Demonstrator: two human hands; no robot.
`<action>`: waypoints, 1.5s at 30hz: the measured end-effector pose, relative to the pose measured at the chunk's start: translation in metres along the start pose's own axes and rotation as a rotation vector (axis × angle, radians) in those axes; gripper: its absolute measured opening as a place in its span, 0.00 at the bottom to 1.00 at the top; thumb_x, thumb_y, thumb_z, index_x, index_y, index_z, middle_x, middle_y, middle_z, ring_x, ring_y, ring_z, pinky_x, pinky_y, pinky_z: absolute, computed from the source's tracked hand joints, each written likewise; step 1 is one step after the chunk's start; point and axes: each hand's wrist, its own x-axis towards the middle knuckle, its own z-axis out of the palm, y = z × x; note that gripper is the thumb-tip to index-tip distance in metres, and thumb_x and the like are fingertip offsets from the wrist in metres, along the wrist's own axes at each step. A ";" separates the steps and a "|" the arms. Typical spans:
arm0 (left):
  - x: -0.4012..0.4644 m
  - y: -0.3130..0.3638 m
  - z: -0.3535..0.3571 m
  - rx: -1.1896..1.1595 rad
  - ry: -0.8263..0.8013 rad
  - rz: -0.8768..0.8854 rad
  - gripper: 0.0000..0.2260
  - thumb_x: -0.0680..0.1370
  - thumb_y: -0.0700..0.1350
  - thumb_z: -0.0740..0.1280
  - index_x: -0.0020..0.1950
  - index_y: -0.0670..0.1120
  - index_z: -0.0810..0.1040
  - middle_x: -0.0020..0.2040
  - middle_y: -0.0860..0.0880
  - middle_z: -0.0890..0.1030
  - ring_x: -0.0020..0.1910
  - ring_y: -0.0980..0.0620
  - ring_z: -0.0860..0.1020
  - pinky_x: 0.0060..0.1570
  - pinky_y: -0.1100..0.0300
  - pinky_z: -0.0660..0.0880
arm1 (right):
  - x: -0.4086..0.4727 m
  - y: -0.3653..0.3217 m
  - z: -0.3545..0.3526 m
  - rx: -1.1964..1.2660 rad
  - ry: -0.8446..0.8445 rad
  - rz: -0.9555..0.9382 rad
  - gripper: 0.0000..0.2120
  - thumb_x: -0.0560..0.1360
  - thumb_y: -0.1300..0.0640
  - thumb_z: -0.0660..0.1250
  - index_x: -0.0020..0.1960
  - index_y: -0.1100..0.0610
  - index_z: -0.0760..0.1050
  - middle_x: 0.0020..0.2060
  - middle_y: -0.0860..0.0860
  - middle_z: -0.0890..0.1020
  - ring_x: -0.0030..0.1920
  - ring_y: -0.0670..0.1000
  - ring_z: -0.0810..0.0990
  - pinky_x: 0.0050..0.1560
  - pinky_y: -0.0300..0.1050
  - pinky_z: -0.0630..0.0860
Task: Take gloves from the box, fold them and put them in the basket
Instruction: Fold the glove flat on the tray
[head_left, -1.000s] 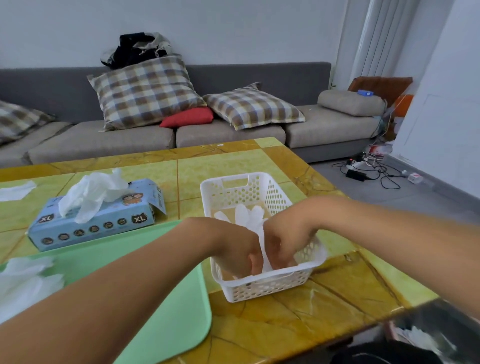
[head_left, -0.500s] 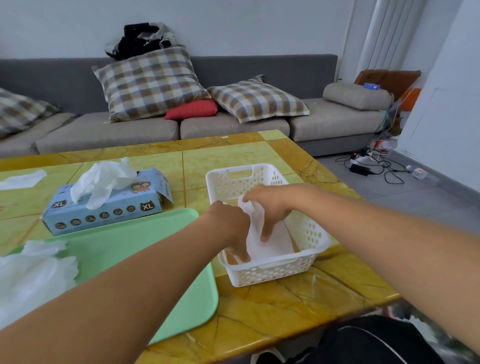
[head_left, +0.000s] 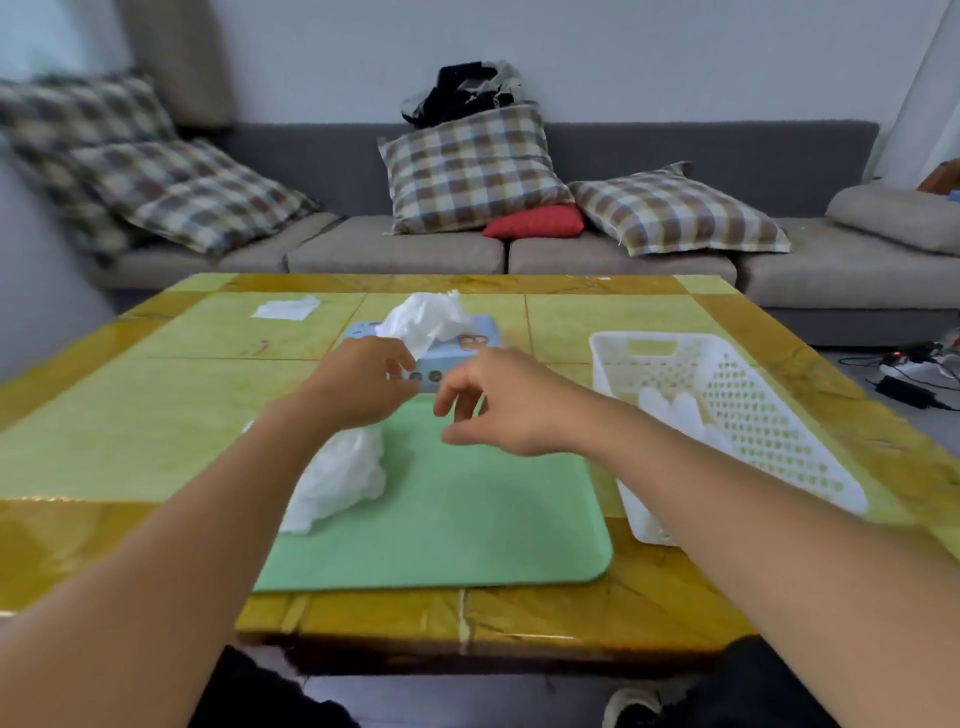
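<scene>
I have both hands up at mid-frame in front of the box (head_left: 423, 345). My left hand (head_left: 363, 384) sits just short of it, fingers bent toward the near face; whether they touch the box or the glove tuft I cannot tell, and I see nothing held. My right hand (head_left: 493, 402) hangs beside it over the mat (head_left: 467, 509), fingers loosely curled and apart, holding nothing.

The gloves (head_left: 428, 317) stick out of the box top as a crumpled white tuft, just above my left fingers. Thin film, I judge: nearly weightless, limp, clingy, likely to drag a second one out. I would pinch the highest fold of the tuft and steady the box, since a light box may lift with the pull.

A loose pile (head_left: 340, 478) lies on the left of the mat, partly behind my left forearm. The basket (head_left: 769, 415) stands right of centre on the tabletop (head_left: 130, 415), with white gloves already inside.
</scene>
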 end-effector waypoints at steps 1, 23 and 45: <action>-0.008 -0.021 0.003 0.016 0.015 -0.075 0.15 0.76 0.49 0.73 0.61 0.48 0.80 0.59 0.47 0.81 0.57 0.45 0.79 0.56 0.55 0.74 | 0.008 -0.009 0.019 -0.046 -0.111 -0.010 0.14 0.76 0.55 0.74 0.61 0.53 0.80 0.49 0.48 0.83 0.44 0.46 0.80 0.46 0.40 0.74; -0.024 -0.108 0.019 0.139 -0.226 0.031 0.23 0.72 0.52 0.77 0.64 0.47 0.76 0.58 0.48 0.79 0.55 0.47 0.75 0.50 0.58 0.70 | 0.062 0.034 0.065 0.258 -0.042 0.142 0.06 0.79 0.56 0.70 0.51 0.54 0.87 0.41 0.44 0.86 0.42 0.42 0.83 0.43 0.37 0.80; -0.026 0.003 0.008 -1.112 -0.112 -0.198 0.10 0.76 0.40 0.74 0.54 0.37 0.79 0.53 0.38 0.84 0.50 0.44 0.84 0.50 0.52 0.82 | 0.026 0.024 0.016 1.555 -0.213 0.399 0.43 0.74 0.26 0.55 0.71 0.59 0.75 0.67 0.59 0.79 0.69 0.58 0.76 0.71 0.54 0.70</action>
